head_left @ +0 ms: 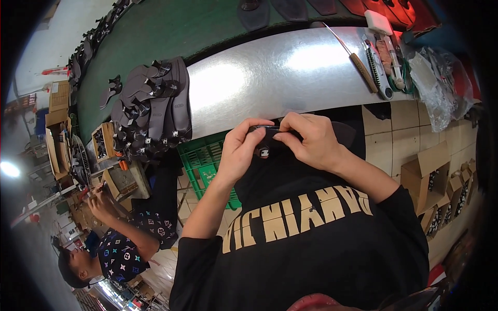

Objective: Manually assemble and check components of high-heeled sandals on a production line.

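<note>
Close to my body, at the near edge of the metal bench top, both hands work on a dark flip-flop (343, 136). My left hand (241, 150) is closed on its left end, thumb and fingers pinching the black strap. A small shiny ornament (264, 153) shows just below that thumb. My right hand (311, 137) pinches the strap with thumb and forefinger, right beside the left fingertips. The flip-flop's sole sticks out behind the right wrist; most of it is hidden by the hands and blends with my black shirt.
A pile of dark flip-flops (179, 98) lies left on the metal bench top (259, 67). A wooden-handled awl (363, 71), a utility knife (381, 78) and a plastic bag (441, 83) lie right. Soles rest on the green belt (202, 26). A green crate (199, 166) stands below; a co-worker (124, 243) is left.
</note>
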The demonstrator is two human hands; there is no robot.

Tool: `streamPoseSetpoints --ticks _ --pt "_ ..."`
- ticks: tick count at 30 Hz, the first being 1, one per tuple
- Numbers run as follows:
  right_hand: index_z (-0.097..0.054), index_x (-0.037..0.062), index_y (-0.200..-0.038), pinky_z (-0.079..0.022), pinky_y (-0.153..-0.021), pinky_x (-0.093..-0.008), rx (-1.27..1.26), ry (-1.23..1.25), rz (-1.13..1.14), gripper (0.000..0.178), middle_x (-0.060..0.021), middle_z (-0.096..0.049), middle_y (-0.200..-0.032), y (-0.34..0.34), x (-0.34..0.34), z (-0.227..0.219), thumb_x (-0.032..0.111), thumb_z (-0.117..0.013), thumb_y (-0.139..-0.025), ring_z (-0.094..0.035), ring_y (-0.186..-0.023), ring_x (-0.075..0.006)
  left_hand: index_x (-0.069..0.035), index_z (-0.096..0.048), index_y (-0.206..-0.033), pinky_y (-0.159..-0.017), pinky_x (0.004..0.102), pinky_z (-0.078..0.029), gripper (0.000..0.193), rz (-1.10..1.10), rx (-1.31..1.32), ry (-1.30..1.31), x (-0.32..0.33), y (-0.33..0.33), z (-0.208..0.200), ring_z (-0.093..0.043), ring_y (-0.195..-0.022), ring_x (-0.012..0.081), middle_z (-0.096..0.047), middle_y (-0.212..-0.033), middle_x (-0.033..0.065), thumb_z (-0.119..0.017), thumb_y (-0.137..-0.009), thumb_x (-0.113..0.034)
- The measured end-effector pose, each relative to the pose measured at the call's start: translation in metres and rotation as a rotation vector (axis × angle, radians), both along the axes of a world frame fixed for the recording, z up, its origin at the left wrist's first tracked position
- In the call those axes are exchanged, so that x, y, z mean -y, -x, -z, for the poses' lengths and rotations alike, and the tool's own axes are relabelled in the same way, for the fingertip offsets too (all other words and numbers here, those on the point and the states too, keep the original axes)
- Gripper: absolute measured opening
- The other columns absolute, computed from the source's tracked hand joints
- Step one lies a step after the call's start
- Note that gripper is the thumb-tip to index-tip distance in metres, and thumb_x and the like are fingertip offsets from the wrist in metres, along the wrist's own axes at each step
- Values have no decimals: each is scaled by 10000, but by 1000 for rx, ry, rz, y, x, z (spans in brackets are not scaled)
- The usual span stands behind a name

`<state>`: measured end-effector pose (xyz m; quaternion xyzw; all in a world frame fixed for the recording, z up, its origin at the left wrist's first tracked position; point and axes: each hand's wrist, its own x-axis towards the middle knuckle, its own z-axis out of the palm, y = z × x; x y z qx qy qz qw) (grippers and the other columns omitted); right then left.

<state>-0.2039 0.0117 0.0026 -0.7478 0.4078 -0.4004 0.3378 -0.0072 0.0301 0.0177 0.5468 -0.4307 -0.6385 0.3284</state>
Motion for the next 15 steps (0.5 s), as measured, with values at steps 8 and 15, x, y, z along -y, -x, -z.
streamPoseSetpoints --ticks 8,15 --pt "-637 4 -900 -484 -585 -275 49 -129 -87 133 -106 -651 -728 4 3 -1 60 -711 -805 -650 -643 -176 -23 -645 -1031 -590 180 -422 168 -45 89 -81 2 4 -13 -501 -664 23 -595 -775 -24 -568 -914 -116" --pt "-626 18 -869 -435 -623 -237 454 -808 -428 146 -5 -586 -687 13 45 -18 156 -671 -877 -530 -690 -48 7 -656 -948 -626 227 -424 147 -8 200 431 6 2 -32 -539 -684 81 -630 -792 42 -585 -849 -77"
